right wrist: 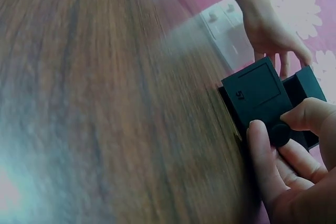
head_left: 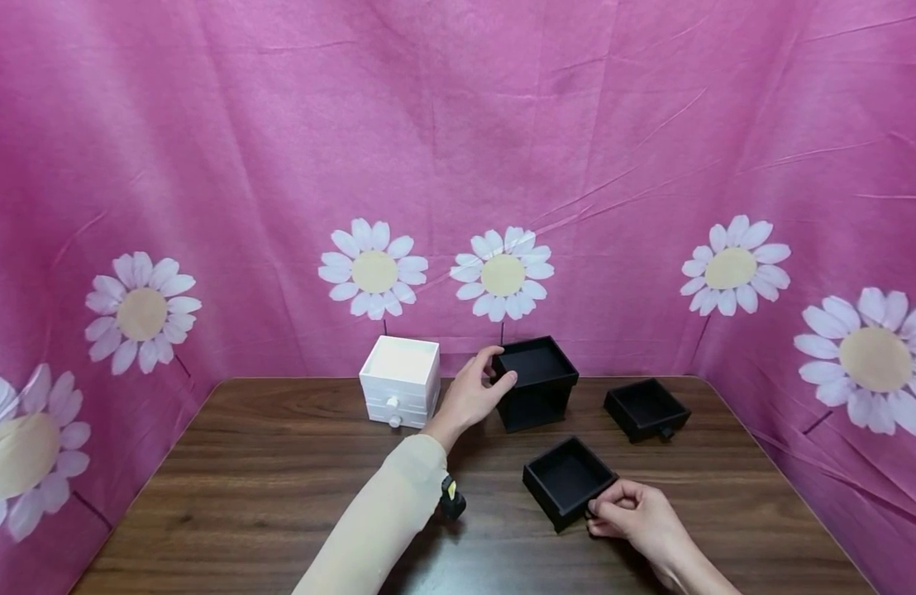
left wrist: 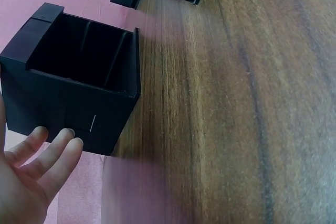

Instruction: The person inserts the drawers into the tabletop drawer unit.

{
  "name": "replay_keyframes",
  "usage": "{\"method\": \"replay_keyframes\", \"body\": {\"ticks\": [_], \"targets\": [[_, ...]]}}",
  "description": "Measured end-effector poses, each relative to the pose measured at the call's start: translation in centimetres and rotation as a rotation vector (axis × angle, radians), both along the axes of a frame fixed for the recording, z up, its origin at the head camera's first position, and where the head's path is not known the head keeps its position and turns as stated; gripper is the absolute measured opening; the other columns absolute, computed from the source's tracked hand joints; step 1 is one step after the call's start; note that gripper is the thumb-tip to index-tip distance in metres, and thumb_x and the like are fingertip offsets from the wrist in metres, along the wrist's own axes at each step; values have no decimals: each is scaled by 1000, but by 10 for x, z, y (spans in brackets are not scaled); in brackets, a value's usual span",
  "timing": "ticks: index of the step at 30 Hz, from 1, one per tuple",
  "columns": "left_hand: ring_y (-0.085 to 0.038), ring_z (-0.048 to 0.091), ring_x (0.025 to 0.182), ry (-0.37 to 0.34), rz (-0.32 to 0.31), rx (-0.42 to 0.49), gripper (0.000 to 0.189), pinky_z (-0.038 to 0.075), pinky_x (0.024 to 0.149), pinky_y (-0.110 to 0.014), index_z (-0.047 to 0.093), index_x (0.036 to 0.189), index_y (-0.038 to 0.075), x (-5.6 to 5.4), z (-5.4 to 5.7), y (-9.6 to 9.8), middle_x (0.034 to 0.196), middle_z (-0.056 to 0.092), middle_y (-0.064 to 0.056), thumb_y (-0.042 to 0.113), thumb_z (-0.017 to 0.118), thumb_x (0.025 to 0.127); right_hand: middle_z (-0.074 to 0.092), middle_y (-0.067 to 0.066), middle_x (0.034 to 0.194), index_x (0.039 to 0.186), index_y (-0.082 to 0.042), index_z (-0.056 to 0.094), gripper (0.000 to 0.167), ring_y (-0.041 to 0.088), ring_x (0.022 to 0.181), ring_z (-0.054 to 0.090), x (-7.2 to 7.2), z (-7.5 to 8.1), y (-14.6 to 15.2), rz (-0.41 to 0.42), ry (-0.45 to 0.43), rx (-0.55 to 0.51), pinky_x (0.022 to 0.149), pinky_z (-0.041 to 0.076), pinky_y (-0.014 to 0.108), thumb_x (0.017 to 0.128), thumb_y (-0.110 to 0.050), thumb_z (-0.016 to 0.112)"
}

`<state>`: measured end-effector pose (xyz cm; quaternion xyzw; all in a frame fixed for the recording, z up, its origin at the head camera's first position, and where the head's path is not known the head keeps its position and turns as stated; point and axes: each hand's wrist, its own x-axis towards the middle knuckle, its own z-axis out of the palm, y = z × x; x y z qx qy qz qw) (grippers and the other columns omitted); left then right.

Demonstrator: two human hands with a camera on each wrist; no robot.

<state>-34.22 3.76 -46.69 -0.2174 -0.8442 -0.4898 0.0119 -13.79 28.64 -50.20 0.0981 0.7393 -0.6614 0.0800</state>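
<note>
My left hand (head_left: 469, 397) touches the left side of a small black cabinet (head_left: 536, 409), fingers fairly straight along its wall. The cabinet's front is an open, hollow bay, as the left wrist view shows, and its top is a shallow rimmed tray. With thumb and fingers, my right hand (head_left: 640, 521) pinches the round knob (right wrist: 280, 134) of a black drawer (head_left: 541, 500). That drawer is an open-topped box, in front of the cabinet and turned at an angle. In the right wrist view its front panel shows a thin engraved rectangle and a small mark.
A second black drawer (head_left: 619, 420) lies on the wooden table (head_left: 279, 479) to the cabinet's right. Left of the cabinet stands a white drawer unit (head_left: 376, 405) with two front knobs. A pink flowered cloth (head_left: 443, 149) hangs behind and along both sides.
</note>
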Motion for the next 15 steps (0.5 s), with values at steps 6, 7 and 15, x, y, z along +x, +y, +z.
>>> {"method": "replay_keyframes", "body": {"ticks": [6, 7, 15], "targets": [[-26, 66, 120, -1, -7, 9, 56, 56, 98, -46, 54, 154, 28, -1, -1, 0, 132, 61, -7, 49, 65, 103, 80, 0, 90, 89, -6, 66, 15, 11, 81, 77, 0, 0, -4, -51, -1, -77, 81, 65, 29, 100, 4, 65], [-26, 66, 120, -1, -8, 11, 57, 56, 98, -46, 54, 154, 27, -1, 0, 0, 132, 61, -7, 49, 65, 103, 80, 0, 90, 89, -6, 66, 15, 12, 81, 77, 0, 0, -5, -66, -1, -86, 81, 66, 30, 100, 5, 65], [-26, 67, 119, -6, -8, 13, 55, 57, 99, -45, 54, 154, 28, 0, 0, 1, 132, 61, -7, 48, 65, 104, 80, -1, 88, 98, 3, 69, 3, 13, 81, 77, 0, 2, -11, -165, 10, -73, 81, 66, 31, 100, 3, 67]]}}
